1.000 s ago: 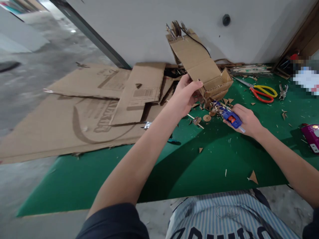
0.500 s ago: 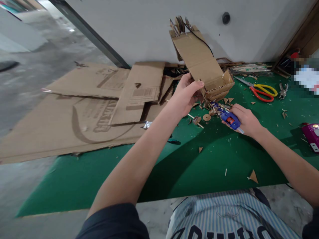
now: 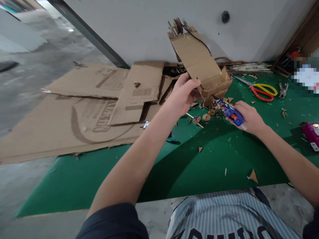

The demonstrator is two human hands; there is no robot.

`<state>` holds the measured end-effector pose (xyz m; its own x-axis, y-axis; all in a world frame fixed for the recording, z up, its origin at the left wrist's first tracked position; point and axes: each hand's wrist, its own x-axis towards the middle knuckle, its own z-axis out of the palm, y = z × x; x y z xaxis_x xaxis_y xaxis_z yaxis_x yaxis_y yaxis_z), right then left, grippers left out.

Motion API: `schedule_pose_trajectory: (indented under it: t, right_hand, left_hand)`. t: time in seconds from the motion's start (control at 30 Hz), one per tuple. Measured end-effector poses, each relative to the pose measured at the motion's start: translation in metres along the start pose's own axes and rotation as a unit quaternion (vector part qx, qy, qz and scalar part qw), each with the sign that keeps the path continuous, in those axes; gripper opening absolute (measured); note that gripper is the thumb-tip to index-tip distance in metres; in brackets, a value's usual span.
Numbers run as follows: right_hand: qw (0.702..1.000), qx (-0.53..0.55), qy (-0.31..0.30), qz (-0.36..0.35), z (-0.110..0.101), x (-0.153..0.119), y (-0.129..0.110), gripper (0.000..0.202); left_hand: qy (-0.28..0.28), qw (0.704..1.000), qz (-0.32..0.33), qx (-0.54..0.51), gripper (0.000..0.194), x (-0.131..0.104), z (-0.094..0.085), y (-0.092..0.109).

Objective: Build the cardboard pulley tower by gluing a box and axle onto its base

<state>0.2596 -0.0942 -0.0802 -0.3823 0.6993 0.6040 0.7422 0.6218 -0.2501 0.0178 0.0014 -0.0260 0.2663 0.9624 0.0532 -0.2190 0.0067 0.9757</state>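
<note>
Left hand [image 3: 183,94]: its fingers are clamped on the near left edge of the cardboard model, thumb on top, the other fingers partly hidden beneath.
Cardboard model [image 3: 204,59]: held tilted over the far part of the surface, its long flat panel slanting up and away to the left, a low open box at its near end.
Upper end of the model: bears upright round discs [image 3: 178,26] between shiny pieces, with a dark cord [image 3: 199,39] running down along the panel's right side.
Right hand [image 3: 249,118]: its fingers are wrapped around the blue glue gun, some of them out of sight behind it.
Blue glue gun [image 3: 234,116]: lies just below the box end, front pointing towards it; whether the two touch is unclear. A pale stick pokes out of its rear.
Loose bits: a cardboard disc [image 3: 206,117] and a thin stick [image 3: 200,125] through a small wheel, both near the gun, among scraps.
Right side of the green surface [image 3: 199,179]: scissors [image 3: 265,91] with red and yellow handles, a small metal tool [image 3: 283,90] just beside them, and a purple device [image 3: 311,136] nearer the person.
Left side: overlapping cardboard sheets [image 3: 99,116], reaching past the surface's edge.
</note>
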Motion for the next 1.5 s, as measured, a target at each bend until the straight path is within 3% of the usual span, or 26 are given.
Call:
schedule_pose_trajectory:
  t: [0.17,0.53,0.93,1.2,1.37,1.5]
  right_hand:
    - [0.999,-0.009,-0.033,0.001,0.001,0.001,-0.002,0.027]
    - [0.998,-0.031,-0.037,0.042,-0.003,-0.002,0.012,0.026]
    - [0.999,-0.041,0.007,0.010,-0.006,-0.001,0.010,0.026]
    - [0.997,-0.058,-0.036,0.042,-0.010,-0.001,0.015,0.023]
    - [0.994,-0.068,-0.032,0.079,-0.014,-0.001,0.021,0.033]
    - [0.994,-0.066,-0.031,0.083,-0.014,-0.002,0.024,0.030]
  left_hand:
    - [0.000,1.000,0.000,0.005,0.047,0.000,0.001,0.001]
    - [-0.004,1.000,0.005,0.005,0.050,0.005,-0.006,-0.003]
    - [-0.009,1.000,0.006,0.000,0.055,0.006,-0.009,-0.005]
    - [0.002,1.000,0.012,0.009,0.047,0.009,-0.011,-0.006]
    - [0.024,1.000,0.006,-0.003,0.033,0.012,-0.012,-0.005]
    - [0.023,1.000,0.000,-0.005,0.029,0.014,-0.014,-0.005]
